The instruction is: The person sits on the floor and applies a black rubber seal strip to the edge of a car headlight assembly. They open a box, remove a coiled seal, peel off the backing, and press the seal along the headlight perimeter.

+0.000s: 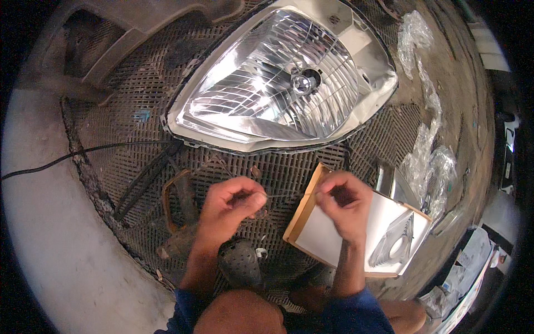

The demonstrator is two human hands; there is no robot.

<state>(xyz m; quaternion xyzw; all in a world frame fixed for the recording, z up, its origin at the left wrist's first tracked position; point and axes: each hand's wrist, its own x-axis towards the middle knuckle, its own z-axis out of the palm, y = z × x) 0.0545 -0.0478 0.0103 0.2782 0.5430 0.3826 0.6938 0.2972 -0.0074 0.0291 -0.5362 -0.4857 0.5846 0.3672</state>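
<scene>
My left hand [236, 200] is closed in a pinch, fingertips and thumb together. Level with it, my right hand [346, 205] is pinched closed too, over the edge of an open cardboard box [311, 206]. A thin, faint strand [283, 196] runs between the two pinches; its ends are hidden in my fingers, and its material cannot be made out. Beyond both hands lies a large car headlight [272, 83] with a shiny reflector and a round bulb [303, 83] in its middle. Inside the box rests a clear, ring-shaped part [396, 245] on a white lining.
A perforated dark mat [133, 111] covers the ground. Crumpled clear plastic wrap [425, 150] trails along the right. A black cable [83, 151] comes in from the left, over a pale floor [61, 222]. A dark perforated clog [240, 261] shows below my left hand.
</scene>
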